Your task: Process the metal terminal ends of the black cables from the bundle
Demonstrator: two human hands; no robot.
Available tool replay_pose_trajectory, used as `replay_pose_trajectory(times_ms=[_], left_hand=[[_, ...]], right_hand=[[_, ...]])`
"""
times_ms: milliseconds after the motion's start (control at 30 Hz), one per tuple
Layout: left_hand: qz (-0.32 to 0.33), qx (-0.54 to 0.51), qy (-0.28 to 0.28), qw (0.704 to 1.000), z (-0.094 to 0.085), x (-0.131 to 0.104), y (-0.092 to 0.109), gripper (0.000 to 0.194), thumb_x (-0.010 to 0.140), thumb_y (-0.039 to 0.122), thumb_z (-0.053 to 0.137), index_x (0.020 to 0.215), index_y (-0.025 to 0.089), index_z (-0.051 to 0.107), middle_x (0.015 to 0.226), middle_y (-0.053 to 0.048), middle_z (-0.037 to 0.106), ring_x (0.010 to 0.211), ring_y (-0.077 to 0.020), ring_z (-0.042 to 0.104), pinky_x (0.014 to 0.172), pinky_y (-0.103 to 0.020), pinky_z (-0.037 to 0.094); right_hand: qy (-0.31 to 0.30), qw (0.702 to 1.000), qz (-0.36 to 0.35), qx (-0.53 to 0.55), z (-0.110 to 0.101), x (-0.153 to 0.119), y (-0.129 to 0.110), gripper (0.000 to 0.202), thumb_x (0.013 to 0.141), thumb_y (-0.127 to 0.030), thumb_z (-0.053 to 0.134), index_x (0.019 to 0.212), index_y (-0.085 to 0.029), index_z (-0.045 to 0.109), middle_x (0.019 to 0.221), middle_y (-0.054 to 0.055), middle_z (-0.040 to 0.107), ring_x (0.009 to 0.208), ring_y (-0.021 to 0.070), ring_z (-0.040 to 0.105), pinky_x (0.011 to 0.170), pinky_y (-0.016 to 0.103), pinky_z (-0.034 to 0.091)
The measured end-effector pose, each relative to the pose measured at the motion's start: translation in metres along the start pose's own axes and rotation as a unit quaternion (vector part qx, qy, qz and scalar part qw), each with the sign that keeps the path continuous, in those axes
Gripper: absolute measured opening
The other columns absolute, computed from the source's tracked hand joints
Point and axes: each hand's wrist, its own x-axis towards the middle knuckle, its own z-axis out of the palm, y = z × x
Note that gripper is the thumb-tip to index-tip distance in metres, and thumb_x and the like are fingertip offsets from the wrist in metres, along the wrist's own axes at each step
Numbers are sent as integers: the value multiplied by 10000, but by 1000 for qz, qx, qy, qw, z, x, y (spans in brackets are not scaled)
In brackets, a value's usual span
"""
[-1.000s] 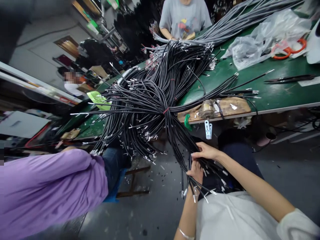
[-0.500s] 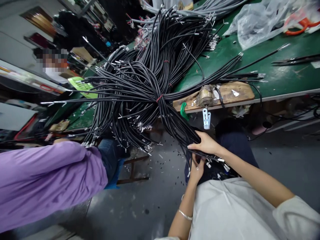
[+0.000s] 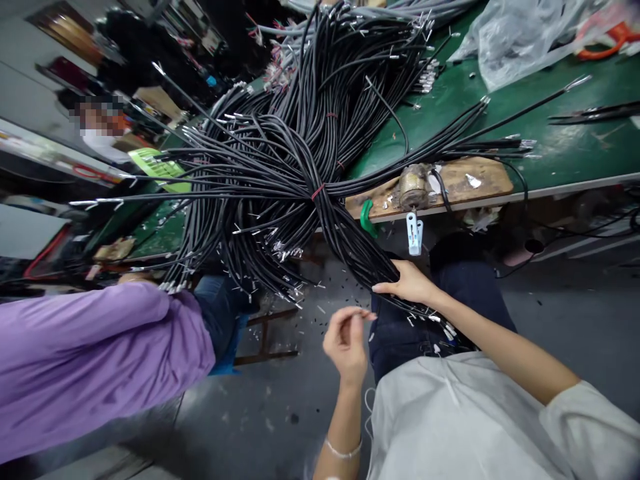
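Note:
My right hand (image 3: 413, 283) is wrapped round the lower end of a bundle of black cables (image 3: 350, 243), near their pale tips over my lap. A red tie (image 3: 317, 192) crosses the bundle higher up, at the bench edge. Left of the bundle, my left hand (image 3: 346, 337) is raised over the floor with its fingers curled and thumb near the fingertips; it does not touch the cables, and whether something small is between the fingers cannot be made out. More black cables (image 3: 325, 87) are heaped behind.
On the green bench (image 3: 565, 153) are a wooden board (image 3: 480, 180) with a metal cylinder (image 3: 414, 187), a blue clip (image 3: 414, 233), tweezers (image 3: 595, 113), orange-handled scissors (image 3: 607, 43) and a plastic bag (image 3: 525, 43). A person in a purple top (image 3: 110, 360) sits at the left.
My left hand has come away from the cable ends and moved left, its fingers now curled in the air. My right hand keeps its hold on the bundle. The view has shifted slightly.

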Motion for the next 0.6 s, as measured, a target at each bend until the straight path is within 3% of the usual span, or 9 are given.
replay_pose_trajectory(times_ms=[67,167,233,367,500,600], left_hand=[[39,-15,-173,984,18,8,24,198,913,331,519,909,160,618,931,-87,688,881,-210,682,817,-349,544],[114,89,-274,951,41,14,39,172,950,216,443,1012,175,598,1106,-115,658,1057,-221,626,926,-371,499],[170,161,-292,927,48,13,37,196,950,172,420,1075,184,571,1186,-123,611,1150,-228,568,991,-399,454],[246,283,-315,872,46,14,25,239,942,141,402,1136,176,538,1226,-146,566,1229,-262,496,992,-450,442],[314,397,-284,814,35,26,10,212,912,136,466,1088,179,578,1055,-112,653,1046,-269,596,893,-466,469],[344,396,-240,817,26,32,-3,186,902,110,483,1025,173,607,931,-84,670,872,-219,640,818,-395,494]], right_hand=[[-15,1000,-9,1,-7,-3,4,348,731,-336,706,1012,-139,650,776,39,710,659,208,666,646,329,543],[-27,999,-33,9,-25,-12,12,477,743,-255,680,1198,-155,573,990,73,711,822,204,691,739,316,557],[-38,998,-49,8,-37,-19,15,552,723,-201,683,1255,-162,538,1114,88,683,975,215,670,830,318,539],[-39,993,-57,-96,-50,-30,5,480,772,-194,633,1245,-161,556,1112,112,688,1024,259,650,868,363,505],[-29,985,-25,-167,-61,-34,-14,352,786,-175,602,1137,-159,621,978,102,716,875,251,669,774,326,493],[-97,986,2,-135,-70,-46,-24,259,743,-174,630,1001,-155,633,821,50,707,696,201,649,616,263,477]])
